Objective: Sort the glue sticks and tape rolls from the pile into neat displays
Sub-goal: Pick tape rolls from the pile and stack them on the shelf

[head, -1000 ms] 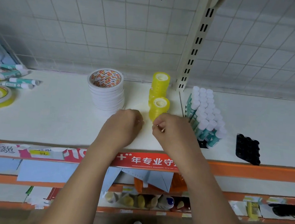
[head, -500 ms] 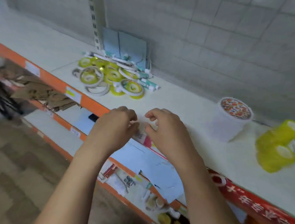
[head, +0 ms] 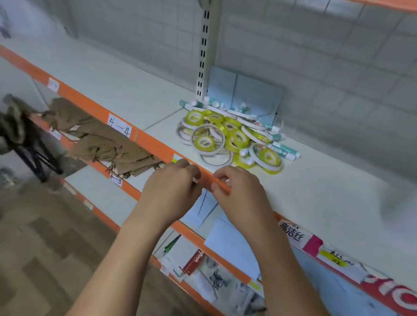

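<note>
white shelving (head: pixel 324 192) fills the view, backed by a grey gridded panel (head: pixel 335 55), and a slotted upright (head: pixel 204 45) rises just behind the pile (head: pixel 231 139). the pile is seen unsorted on the shelf: yellow and white tape rolls (head: pixel 205 141) are heaped at its front, teal glue sticks (head: pixel 284 149) strewn along its back and right. in front of the pile, at the orange shelf edge (head: pixel 153 143), the left hand (head: pixel 172 192) and right hand (head: pixel 241 198) are held close together with fingers curled. whether anything small is pinched cannot be told. a fetch from the pile is judged to be the step in hand. a forward reach is called for next, with one roll lifted clear of its tangled neighbours. below and left of the pile, brown cardboard (head: pixel 99 139) is stacked on a lower shelf, with wood-pattern floor (head: pixel 21 243) beyond.
</note>
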A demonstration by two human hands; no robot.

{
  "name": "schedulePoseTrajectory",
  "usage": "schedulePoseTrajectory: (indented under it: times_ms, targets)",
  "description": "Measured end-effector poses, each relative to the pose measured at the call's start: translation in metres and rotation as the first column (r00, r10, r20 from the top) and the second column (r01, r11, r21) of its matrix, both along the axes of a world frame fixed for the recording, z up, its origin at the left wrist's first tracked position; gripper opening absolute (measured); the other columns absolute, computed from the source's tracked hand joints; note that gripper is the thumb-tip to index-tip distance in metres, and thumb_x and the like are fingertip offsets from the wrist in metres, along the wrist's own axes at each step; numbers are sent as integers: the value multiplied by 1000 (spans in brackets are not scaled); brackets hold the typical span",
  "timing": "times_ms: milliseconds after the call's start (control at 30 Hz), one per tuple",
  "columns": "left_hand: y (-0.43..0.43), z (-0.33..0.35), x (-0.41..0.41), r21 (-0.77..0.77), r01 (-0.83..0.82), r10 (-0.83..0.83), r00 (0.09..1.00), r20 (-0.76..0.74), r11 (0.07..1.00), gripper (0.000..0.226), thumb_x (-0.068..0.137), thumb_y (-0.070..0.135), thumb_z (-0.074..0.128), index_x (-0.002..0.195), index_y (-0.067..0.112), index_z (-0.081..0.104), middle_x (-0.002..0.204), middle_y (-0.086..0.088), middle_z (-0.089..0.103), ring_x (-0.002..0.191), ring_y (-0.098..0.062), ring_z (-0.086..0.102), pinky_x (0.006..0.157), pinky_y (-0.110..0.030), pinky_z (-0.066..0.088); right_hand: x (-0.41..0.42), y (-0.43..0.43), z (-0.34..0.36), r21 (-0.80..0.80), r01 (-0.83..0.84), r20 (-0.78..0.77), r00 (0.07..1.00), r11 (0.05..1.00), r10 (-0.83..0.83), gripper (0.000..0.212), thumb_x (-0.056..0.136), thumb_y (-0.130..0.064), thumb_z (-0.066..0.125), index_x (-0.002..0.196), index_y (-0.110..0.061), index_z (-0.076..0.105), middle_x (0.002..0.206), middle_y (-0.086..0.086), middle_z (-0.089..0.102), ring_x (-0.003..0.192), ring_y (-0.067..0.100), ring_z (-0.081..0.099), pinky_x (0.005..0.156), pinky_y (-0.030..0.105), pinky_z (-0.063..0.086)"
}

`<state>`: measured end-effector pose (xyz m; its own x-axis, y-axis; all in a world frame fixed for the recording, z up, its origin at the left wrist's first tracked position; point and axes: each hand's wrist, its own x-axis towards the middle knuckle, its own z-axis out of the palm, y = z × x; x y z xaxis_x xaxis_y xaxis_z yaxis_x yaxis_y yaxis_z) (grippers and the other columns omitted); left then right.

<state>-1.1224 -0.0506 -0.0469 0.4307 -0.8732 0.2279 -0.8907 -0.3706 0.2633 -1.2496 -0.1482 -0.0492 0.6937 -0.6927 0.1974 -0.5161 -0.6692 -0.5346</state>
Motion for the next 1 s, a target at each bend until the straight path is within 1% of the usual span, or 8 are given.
schedulePoseTrajectory:
  times_ms: [167, 333, 433, 600, 667, 733, 867, 1000]
  targets:
    - [-24, -6, 24, -23, 26, -26, 999, -37, 999, 30, 93, 33, 52, 119, 20, 60, 117, 1, 57, 103, -23, 55, 77, -36, 47, 17, -15, -2, 10, 63, 2, 998, 998, -63, 21, 91, -26, 62, 112, -21, 65, 110, -3, 63, 98, 15, 59, 82, 35, 51]
    - [-52, -12, 42, -29, 40, -41, 999, -16, 999, 36, 91, 31, 55, 126, 19, 56, 124, -3, 52, 110, -25, 51, 84, -37, 46, 30, -44, -3, 19, 115, 15, 993, 993, -115, 21, 89, -27, 65, 109, -21, 67, 109, -3, 65, 100, 16, 59, 85, 37, 51]
    - [-69, -16, 55, -26, 32, -32, 999, -11, 999, 44, 91, 38, 57, 129, 16, 53, 131, -6, 48, 117, -28, 47, 91, -40, 45, 40, -57, -3, 22, 116, 33, 993, 993, -117, 21, 89, -25, 64, 109, -19, 67, 108, -2, 65, 100, 17, 59, 86, 38, 51]
    - [-98, -16, 69, -23, 66, -67, 997, -39, 998, 67, 84, 58, 56, 135, 14, 49, 139, -8, 43, 127, -30, 41, 98, -42, 42, 48, -71, -1, -7, 130, 29, 991, 991, -130, 15, 89, -24, 64, 104, -21, 68, 104, -3, 65, 95, 13, 59, 81, 31, 49]
    - [-106, -15, 72, -58, 107, -109, 993, -40, 993, 61, 86, 54, 57, 132, 15, 52, 136, -7, 47, 123, -30, 44, 98, -40, 41, 50, -76, 2, -18, 158, 36, 987, 987, -157, 13, 89, -23, 64, 101, -21, 69, 101, -2, 66, 92, 14, 59, 78, 31, 48]
    - [-114, -12, 76, -95, 163, -166, 986, -30, 982, 48, 88, 45, 61, 127, 18, 56, 129, -5, 52, 116, -29, 49, 95, -39, 43, 54, -79, 4, -20, 185, 32, 982, 982, -185, 14, 89, -20, 64, 102, -18, 69, 101, 1, 67, 92, 17, 60, 80, 34, 49]
    - [-129, -5, 92, -167, 239, -250, 967, -53, 957, 29, 89, 37, 60, 111, 18, 64, 112, -3, 58, 104, -26, 55, 80, -40, 49, 65, -86, 7, -15, 250, 58, 967, 968, -249, 17, 88, -15, 64, 104, -13, 70, 102, 4, 70, 94, 21, 62, 85, 38, 49]
    - [-148, 0, 113, -189, 300, -312, 950, -36, 935, 28, 89, 33, 61, 108, 14, 66, 110, -5, 59, 104, -26, 55, 80, -39, 49, 80, -91, 9, -22, 334, 55, 941, 942, -333, 16, 88, -14, 63, 102, -13, 70, 101, 5, 69, 91, 22, 63, 84, 37, 50]
